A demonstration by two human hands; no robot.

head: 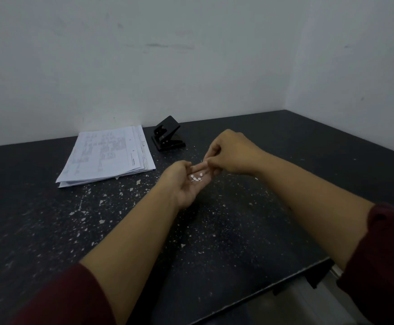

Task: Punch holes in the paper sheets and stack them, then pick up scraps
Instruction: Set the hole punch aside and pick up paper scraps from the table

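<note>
My left hand (186, 184) lies palm up over the middle of the black table (38, 219), cupping several small white paper scraps (196, 178). My right hand (231, 153) hovers just above its fingertips with thumb and fingers pinched together; whether a scrap sits in the pinch I cannot tell. A stack of printed paper sheets (106, 156) rests at the back left. A black hole punch (167, 136) stands with its lever up, to the right of the stack near the wall.
White specks and flecks mark the tabletop around my hands, hard to tell from loose scraps. White walls meet in a corner at the back right. The table's front edge (285, 285) runs at the lower right.
</note>
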